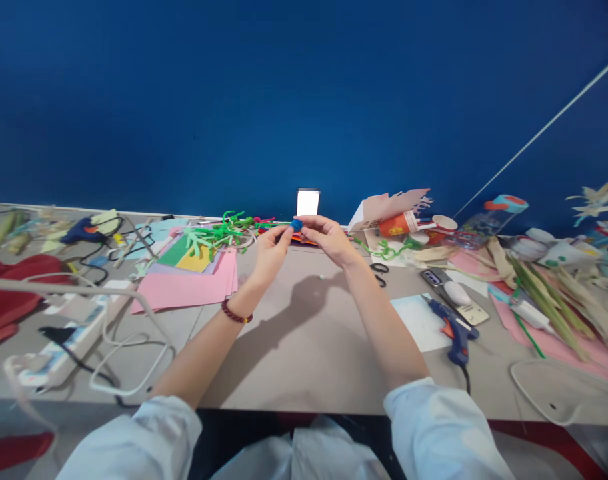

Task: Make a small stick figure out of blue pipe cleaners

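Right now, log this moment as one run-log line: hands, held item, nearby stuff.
left hand: pinching blue pipe-cleaner piece | right hand: pinching same piece | nearby: green pipe cleaners, pink paper

Left hand (pixel 273 252) and right hand (pixel 325 240) raised mid-frame, close together, palms inward, fingertips (pixel 304 222) pinched toward each other. Bare forearms (pixel 384 320) angled upward from pale sleeves (pixel 434 420); beaded bracelet (pixel 237 311) on left wrist (pixel 245 299).

legible text: 0 | orange paper cup (pixel 397 225): printed marks, too small to read
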`<state>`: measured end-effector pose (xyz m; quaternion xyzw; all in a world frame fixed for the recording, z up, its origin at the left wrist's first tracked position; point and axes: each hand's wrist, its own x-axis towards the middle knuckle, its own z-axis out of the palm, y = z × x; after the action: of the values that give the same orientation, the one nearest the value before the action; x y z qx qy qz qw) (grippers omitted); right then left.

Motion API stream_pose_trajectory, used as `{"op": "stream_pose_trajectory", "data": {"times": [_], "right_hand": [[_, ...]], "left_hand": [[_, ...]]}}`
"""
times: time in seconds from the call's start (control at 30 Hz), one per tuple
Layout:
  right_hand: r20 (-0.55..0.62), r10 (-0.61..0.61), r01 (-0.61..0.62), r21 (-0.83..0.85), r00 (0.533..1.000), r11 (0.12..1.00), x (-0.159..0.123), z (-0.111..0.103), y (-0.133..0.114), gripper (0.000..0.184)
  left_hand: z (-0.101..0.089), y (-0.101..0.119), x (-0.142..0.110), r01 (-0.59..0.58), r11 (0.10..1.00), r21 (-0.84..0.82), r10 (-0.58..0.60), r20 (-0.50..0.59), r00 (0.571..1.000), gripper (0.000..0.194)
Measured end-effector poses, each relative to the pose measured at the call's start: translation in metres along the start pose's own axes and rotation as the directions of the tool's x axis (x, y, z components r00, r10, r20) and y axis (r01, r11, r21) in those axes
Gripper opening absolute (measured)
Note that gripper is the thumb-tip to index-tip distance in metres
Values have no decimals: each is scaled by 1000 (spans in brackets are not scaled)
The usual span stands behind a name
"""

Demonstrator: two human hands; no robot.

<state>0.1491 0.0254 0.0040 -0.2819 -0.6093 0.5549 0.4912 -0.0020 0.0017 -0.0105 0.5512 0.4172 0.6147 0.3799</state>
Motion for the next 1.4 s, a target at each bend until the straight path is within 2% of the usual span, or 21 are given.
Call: {"op": "stream_pose_trajectory", "data": {"times": [0.1, 0.23, 0.4, 0.5, 0.6, 0.67, 0.9, 1.0, 1.1, 1.2, 1.27, 1.33, 1.4], "right_hand": [[1, 2, -2, -40, 1000, 999, 0, -3, -2, 36], [10, -6, 7, -107, 1000, 994, -2, -8, -6, 34], [45, -31, 37, -129, 999, 991, -6, -10, -17, 29], [80, -31, 42, -136, 996, 990, -10, -9, -25, 26], [115, -46, 67, -190, 992, 980, -13, -8, -31, 21], [131, -56, 85, -231, 990, 969, -15, -8, -34, 19], [130, -35, 62, -215, 991, 975, -15, -7, -32, 25], [145, -20, 47, -184, 989, 982, -14, -5, -31, 26], [121, -5, 23, -148, 993, 989, -12, -3, -28, 25], [86, 15, -5, -118, 996, 993, -10, -4, -24, 26], [69, 20, -12, -122, 997, 992, -8, -4, -21, 27], [48, 10, -3, -140, 999, 990, -7, -5, -19, 27], [33, -7, 12, -155, 999, 988, -7, -6, -19, 28]], "left_hand": [[1, 2, 1, 90, 990, -111, -86, 40, 996, 31], [-1, 8, 1, 124, 980, -156, -106, 117, 987, 33], [-6, 14, 1, 185, 965, -185, -126, 291, 948, 36], [-11, 16, 3, 302, 932, -199, -190, 442, 877, 32], [-16, 15, 7, 471, 859, -201, -279, 587, 760, 29], [-20, 13, 8, 552, 808, -207, -312, 645, 698, 27], [-21, 11, 8, 718, 650, -250, -369, 721, 586, 21], [-19, 16, 7, 754, 606, -255, -405, 716, 568, 24], [-16, 19, 7, 729, 631, -265, -417, 678, 606, 22], [-13, 18, 6, 599, 758, -257, -367, 591, 718, 18], [-10, 15, 4, 445, 875, -190, -303, 502, 810, 16], [-7, 13, 2, 238, 971, -37, -206, 388, 899, 17], [-5, 12, 0, -21, 986, 166, -30, 301, 953, 20]]}}
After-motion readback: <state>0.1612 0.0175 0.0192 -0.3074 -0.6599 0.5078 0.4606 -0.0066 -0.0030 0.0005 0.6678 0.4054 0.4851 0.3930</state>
